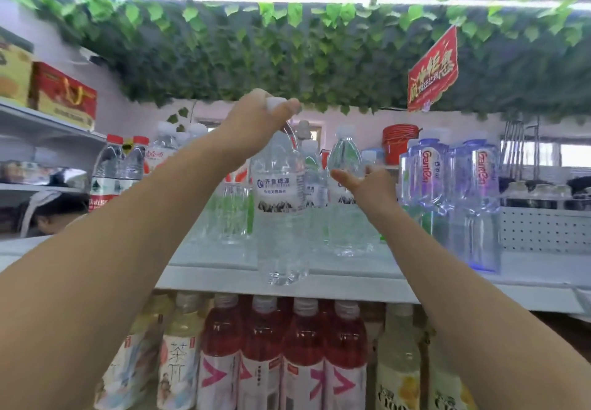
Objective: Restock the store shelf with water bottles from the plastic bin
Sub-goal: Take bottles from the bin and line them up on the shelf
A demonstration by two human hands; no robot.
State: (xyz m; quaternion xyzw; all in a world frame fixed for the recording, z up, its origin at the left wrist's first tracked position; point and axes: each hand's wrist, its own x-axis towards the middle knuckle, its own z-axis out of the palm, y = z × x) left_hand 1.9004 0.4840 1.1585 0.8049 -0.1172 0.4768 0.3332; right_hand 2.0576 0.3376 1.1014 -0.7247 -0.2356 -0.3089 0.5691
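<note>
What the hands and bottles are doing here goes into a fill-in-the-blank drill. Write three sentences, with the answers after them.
1. The left hand grips the water bottle by its white ____.
2. The open right hand reaches out to the ____ of that bottle.
3. The drinks with pink arrow labels, under the shelf, are ____ in colour.

Missing words: cap; right; red

Small grocery shop: white shelf lined with water bottles, red drinks stacked below, red sale sign hanging overhead.
</note>
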